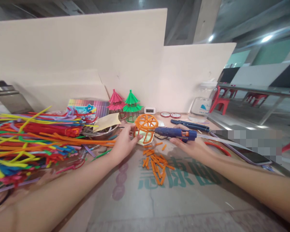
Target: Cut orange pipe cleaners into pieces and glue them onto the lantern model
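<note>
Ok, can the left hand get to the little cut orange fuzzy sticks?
Probably yes. The left hand is close to the short orange fuzzy sticks, and nothing seems to block the way. But its fingers hold the orange wheel-topped frame, so they'd likely need to let go.

two bare hands and two bare forearms, slim and smooth in outline.

the left hand [125, 140] has slender fingers and a rounded thumb tip, and runs through a narrow wrist into the left forearm [82, 180], which widens steadily toward the lower left edge; a faint crease-like line crosses it near that edge. the right hand [192, 143] is likewise slender, with a slim thumb, and the right forearm [246, 177] broadens in a long taper toward the lower right edge. both forearms are uncovered from wrist to the picture's border, plain and even along their visible length. the fingernails and the finer lines of the knuckles are too small and soft to make out.
</note>
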`<state>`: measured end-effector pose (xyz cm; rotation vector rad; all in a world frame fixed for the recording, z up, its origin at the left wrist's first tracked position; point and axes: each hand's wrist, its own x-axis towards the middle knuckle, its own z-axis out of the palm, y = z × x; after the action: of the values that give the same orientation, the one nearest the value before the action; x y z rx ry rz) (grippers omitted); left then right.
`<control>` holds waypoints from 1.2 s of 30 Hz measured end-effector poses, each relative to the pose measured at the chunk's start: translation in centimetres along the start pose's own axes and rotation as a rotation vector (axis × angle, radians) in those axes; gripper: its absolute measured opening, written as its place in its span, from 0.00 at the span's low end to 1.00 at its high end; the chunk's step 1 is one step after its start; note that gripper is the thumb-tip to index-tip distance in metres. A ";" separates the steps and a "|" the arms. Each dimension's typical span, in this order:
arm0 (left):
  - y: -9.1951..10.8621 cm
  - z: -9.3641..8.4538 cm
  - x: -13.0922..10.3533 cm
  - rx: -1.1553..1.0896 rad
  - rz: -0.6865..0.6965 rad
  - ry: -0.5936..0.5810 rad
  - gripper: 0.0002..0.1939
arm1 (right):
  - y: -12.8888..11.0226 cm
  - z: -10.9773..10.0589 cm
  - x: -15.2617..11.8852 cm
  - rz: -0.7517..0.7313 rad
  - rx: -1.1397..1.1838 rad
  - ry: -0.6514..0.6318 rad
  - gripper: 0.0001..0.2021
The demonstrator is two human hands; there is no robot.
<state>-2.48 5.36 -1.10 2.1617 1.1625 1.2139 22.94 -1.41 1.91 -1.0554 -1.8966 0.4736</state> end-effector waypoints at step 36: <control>-0.4 0.0 -0.1 0.036 0.034 -0.003 0.15 | 0.2 0.1 -0.1 -0.016 -0.009 0.044 0.07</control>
<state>-2.70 5.50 -1.49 2.2171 1.1596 1.2121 22.97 -1.35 1.73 -1.0477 -1.8679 0.4299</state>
